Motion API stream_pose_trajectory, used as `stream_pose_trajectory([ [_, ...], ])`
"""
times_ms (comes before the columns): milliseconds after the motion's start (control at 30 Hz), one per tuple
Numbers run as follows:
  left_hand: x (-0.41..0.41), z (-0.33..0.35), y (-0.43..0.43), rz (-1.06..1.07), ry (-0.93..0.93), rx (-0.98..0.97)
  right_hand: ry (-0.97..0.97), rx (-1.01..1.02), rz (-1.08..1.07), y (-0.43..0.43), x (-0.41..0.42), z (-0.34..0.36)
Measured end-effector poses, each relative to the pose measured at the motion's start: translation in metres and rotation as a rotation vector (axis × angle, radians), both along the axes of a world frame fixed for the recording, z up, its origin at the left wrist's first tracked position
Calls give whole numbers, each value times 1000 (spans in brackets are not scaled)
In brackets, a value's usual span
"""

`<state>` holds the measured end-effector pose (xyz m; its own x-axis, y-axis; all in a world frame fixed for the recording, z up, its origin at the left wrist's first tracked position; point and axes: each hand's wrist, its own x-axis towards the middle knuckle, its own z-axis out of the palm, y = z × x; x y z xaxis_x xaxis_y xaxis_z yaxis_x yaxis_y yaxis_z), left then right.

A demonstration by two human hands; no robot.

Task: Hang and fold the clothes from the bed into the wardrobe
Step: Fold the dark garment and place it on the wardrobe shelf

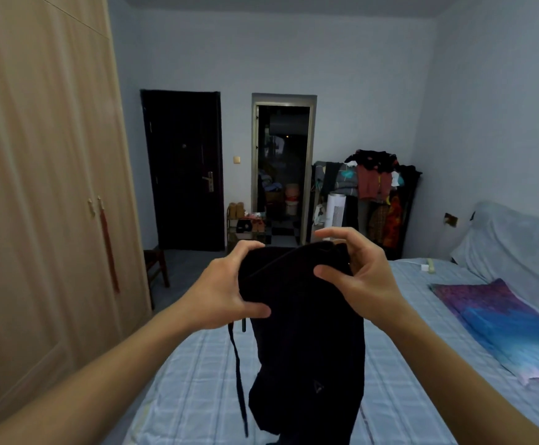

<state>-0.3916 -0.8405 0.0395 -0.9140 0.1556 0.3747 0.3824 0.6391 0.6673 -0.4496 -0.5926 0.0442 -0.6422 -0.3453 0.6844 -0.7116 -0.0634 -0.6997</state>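
drawstring garment (303, 332), black, hangs with its long axis straight down over the bed (197, 380) from its top edge, pinched between curled fingers and thumb of the left hand (229, 284) and right hand (358, 271) side by side, the closed wardrobe (46, 187) nearer the left hand.

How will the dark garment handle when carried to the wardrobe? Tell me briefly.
Probably floppy: the dark garment droops straight down from where the left hand and right hand grip it. Likely light, since fingertip holds carry it. Its dangling drawstring may swing or snag.
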Motion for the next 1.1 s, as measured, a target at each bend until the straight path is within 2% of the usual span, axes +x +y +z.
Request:
stream_pose_trajectory([
  [133,-3,3,7,-22,29,88,2,1,2,8,8,-2],
  [267,-3,7,5,-107,-37,120,6,-1,-26,18,11,-3],
  [533,9,17,-1,-252,-15,173,-89,15,-64,22,16,-7],
  [667,17,16,-11,-350,16,-33,-138,76,-105,19,18,-21],
  [767,21,11,-18,-326,98,-120,-160,71,-111,13,23,-32],
  [967,18,-5,-30,-189,236,26,-194,50,-107,0,31,-44],
  [1100,15,-14,-30,-128,257,21,-202,153,-147,0,34,-53],
])
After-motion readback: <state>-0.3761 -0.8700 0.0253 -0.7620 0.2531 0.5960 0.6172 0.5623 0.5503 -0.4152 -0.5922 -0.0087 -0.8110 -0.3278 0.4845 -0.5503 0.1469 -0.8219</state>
